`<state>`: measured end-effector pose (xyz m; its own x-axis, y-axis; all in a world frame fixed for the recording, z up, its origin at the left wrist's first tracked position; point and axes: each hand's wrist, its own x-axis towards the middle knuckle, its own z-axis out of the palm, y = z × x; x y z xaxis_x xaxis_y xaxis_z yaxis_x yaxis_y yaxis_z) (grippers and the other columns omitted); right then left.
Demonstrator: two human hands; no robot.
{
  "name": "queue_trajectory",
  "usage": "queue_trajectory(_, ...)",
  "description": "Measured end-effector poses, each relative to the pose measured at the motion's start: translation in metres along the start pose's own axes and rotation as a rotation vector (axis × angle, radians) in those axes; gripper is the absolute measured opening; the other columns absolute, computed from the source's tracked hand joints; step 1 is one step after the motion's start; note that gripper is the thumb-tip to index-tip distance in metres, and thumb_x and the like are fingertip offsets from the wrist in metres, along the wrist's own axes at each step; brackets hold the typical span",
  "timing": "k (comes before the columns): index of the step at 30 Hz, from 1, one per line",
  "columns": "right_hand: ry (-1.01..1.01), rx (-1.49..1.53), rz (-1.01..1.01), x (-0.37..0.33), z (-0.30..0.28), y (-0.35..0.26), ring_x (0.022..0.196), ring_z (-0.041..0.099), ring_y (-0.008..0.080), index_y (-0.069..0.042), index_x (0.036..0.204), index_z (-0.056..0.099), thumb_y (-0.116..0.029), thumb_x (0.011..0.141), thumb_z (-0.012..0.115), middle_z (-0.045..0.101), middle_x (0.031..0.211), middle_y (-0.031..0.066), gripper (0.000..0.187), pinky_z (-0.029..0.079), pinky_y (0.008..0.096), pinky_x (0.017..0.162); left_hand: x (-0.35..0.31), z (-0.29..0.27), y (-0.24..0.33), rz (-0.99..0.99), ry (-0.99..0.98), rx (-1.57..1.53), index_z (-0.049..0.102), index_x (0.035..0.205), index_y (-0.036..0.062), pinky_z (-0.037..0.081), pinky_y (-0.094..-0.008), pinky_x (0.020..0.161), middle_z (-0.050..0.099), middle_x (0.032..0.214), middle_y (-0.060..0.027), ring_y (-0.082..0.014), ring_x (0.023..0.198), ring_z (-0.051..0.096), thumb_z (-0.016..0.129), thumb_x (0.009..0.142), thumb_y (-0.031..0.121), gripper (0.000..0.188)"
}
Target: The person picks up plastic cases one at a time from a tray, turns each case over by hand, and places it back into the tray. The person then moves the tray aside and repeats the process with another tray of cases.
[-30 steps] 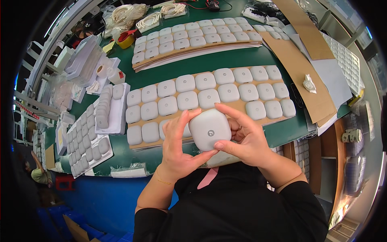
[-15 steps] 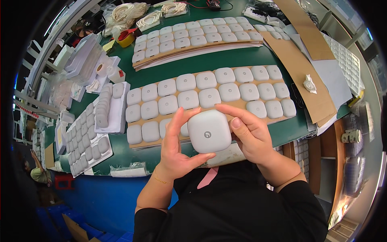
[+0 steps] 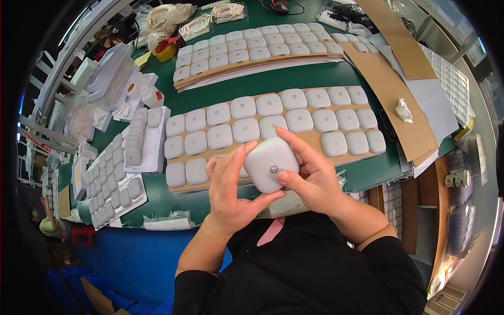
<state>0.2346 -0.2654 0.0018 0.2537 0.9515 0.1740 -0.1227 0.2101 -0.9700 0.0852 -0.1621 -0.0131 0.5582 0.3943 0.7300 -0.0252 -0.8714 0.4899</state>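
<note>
Between my two hands I hold up a rounded-square light grey plastic case (image 3: 265, 157) with a small dark round emblem, tilted toward me. My left hand (image 3: 231, 191) is closed round its left side, fingers at the top corner and thumb along the lower edge. My right hand (image 3: 312, 176) grips the right side, with the thumb pressed on the front beside the emblem and the index finger at the top. Just beyond, several like cases stand in rows on a cardboard sheet (image 3: 310, 140); part of the front row is hidden behind my hands.
A second stack of cardboard sheets (image 3: 252, 67) bears more cases at the back of the green table (image 3: 220, 84). To the left, white trays (image 3: 157, 157) hold further cases. Loose cardboard (image 3: 391, 100) lies on the right; tape (image 3: 165, 51) and coiled white cables (image 3: 194, 26) lie at the back.
The case has turned slightly in my hands. My right thumb has moved from its right edge onto the front, and my right index finger has shifted up and left along the top.
</note>
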Motion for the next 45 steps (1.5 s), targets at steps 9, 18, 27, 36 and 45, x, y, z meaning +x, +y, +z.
queue_trajectory(9,-0.023,0.429,0.162,0.001,-0.005,-0.007,0.074,0.059,0.0124,-0.001,0.136,0.037,-0.015,0.092,0.056,0.062,0.084,0.0080,0.049,0.049,0.0276,0.070,-0.004,-0.006,-0.013,-0.378,-0.091,-0.827,0.031,0.137,-0.0019,0.037,-0.0373,0.098,0.045,0.132,-0.0199,-0.0253,0.117,0.049,0.085,0.061,0.020,0.096)
queue_trajectory(18,-0.139,0.508,0.209,-0.003,0.013,-0.028,0.094,0.063,0.0211,-0.004,0.144,0.011,0.001,0.086,0.058,0.058,0.106,0.0146,0.075,0.052,0.0321,0.080,0.018,0.000,0.007,-0.577,-0.020,-1.467,0.028,0.139,-0.0020,0.044,-0.0372,0.093,0.044,0.134,-0.0172,-0.0243,0.117,0.049,0.052,0.089,0.050,0.076)
queue_trajectory(27,-0.087,0.396,0.062,-0.004,0.020,-0.028,0.112,0.055,0.0224,-0.004,0.145,0.002,0.011,0.081,0.058,0.015,0.146,0.0104,0.086,0.051,0.0314,0.087,0.030,0.002,0.015,-0.631,-0.081,-1.529,0.029,0.138,-0.0022,0.049,-0.0300,0.081,0.047,0.129,-0.0139,-0.0216,0.107,0.055,0.031,0.094,0.055,0.073)
queue_trajectory(36,-0.081,0.400,0.074,-0.003,0.020,-0.026,0.108,0.058,0.0197,-0.004,0.145,0.004,0.010,0.082,0.059,0.017,0.146,0.0102,0.085,0.051,0.0246,0.076,0.031,0.002,0.016,-0.604,-0.049,-1.485,0.029,0.138,-0.0012,0.050,-0.0339,0.085,0.047,0.128,-0.0159,-0.0248,0.109,0.055,0.028,0.093,0.057,0.074)
queue_trajectory(45,-0.102,0.402,0.087,-0.003,0.021,-0.026,0.102,0.061,0.0190,-0.006,0.146,0.004,0.009,0.083,0.058,0.023,0.145,0.0115,0.084,0.051,0.0243,0.073,0.028,-0.003,0.020,-0.571,-0.035,-1.214,0.031,0.138,0.0063,0.053,-0.0356,0.081,0.049,0.128,-0.0205,-0.0252,0.103,0.059,0.024,0.094,0.058,0.068)
